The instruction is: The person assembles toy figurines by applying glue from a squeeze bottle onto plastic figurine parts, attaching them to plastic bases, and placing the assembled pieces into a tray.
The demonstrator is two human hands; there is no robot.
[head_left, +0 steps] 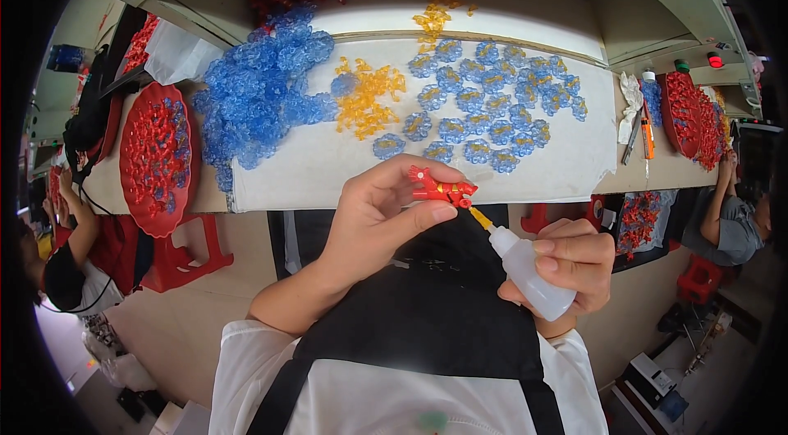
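Note:
My left hand [369,217] pinches a small red plastic figure [442,187] with gold bands between thumb and fingers, above my lap at the table's front edge. My right hand [581,263] is wrapped round a translucent white squeeze bottle [529,275], tilted so its yellow nozzle points up and left. The nozzle's tip is at the lower right end of the figure; whether it touches I cannot tell. Just beyond my hands, clear blue flower-shaped pieces [476,127] with yellow parts on them lie spread on a white sheet [320,180].
A heap of blue pieces [254,90] and loose yellow pieces [369,98] lie at the left. A red tray [195,160] of red pieces stands farther left. An orange pen [648,138] lies at the right. A shelf [525,41] borders the back. Co-workers [730,205] sit on both sides.

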